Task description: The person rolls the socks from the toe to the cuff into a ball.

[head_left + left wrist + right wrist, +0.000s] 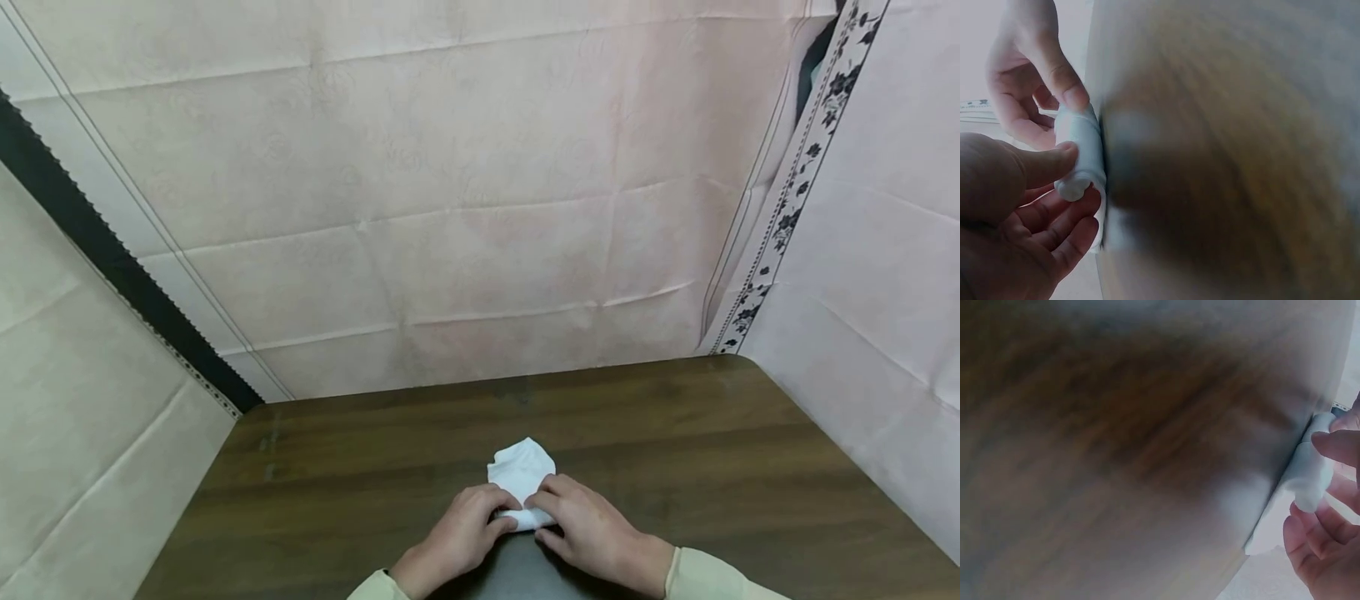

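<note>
A small white cloth [522, 467] lies on the wooden table, its far part flat and its near edge rolled into a thick tube. My left hand [468, 527] pinches the left end of the roll between thumb and fingers. At the other end, my right hand [592, 527] grips it with thumb nearest me and fingers over the top. In the left wrist view the rolled cloth [1082, 147] shows a coiled end beside the left fingertips [1088, 199]. The right wrist view shows the roll [1310, 469] between thumb and fingers, with a flat flap beyond it.
The dark brown wooden table [360, 442] extends around both hands. Pale creased cloth sheets [480, 208] hang behind it and at both sides. A black strip [127, 258] runs down the left corner, a floral border [795, 192] down the right.
</note>
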A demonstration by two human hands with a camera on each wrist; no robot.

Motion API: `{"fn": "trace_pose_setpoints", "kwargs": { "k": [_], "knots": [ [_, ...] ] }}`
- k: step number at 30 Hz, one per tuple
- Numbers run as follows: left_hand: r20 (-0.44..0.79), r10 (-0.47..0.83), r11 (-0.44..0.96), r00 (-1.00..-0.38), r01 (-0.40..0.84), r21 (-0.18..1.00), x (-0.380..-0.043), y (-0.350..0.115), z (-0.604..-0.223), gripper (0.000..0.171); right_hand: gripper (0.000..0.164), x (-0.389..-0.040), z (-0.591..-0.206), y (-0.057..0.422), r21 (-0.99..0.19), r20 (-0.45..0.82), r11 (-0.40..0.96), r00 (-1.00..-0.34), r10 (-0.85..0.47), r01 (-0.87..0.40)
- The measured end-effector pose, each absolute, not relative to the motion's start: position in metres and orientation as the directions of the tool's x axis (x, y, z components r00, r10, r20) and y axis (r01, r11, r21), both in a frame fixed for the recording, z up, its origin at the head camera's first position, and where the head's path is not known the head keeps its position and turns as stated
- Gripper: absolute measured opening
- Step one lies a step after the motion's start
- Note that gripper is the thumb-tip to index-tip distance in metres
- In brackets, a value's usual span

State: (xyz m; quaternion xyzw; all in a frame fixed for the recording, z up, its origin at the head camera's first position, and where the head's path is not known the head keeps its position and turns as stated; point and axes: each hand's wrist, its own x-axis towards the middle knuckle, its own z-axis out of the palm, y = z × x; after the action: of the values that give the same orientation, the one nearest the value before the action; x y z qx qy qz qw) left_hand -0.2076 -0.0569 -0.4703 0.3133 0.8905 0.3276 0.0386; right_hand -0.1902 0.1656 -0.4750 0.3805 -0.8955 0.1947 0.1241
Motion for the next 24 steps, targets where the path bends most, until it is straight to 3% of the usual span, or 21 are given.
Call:
{"fn": "trace_pose_setpoints", "kwargs": {
  "k": [11,19,24],
  "knots": [
    [0.168,0.612,0.587,-0.773,0.586,0.558,-0.2083,-0.0598,-0.4726,0.01,0.038,-0.1914,-0.4824,0.1624,-0.124,0.491,0.637,-0.605,-0.627,-0.761],
    [0.172,0.571,0.615,-0.803,0.557,0.557,-0.2059,-0.0577,-0.4736,0.01,0.027,-0.193,-0.4821,0.165,-0.153,0.456,0.624,-0.615,-0.643,-0.766],
    [0.192,0.539,0.598,-0.82,0.533,0.599,-0.2021,-0.0566,-0.4741,0.021,0.023,-0.1934,-0.48,0.1659,-0.165,0.438,0.626,-0.625,-0.646,-0.762]
  ]
}}
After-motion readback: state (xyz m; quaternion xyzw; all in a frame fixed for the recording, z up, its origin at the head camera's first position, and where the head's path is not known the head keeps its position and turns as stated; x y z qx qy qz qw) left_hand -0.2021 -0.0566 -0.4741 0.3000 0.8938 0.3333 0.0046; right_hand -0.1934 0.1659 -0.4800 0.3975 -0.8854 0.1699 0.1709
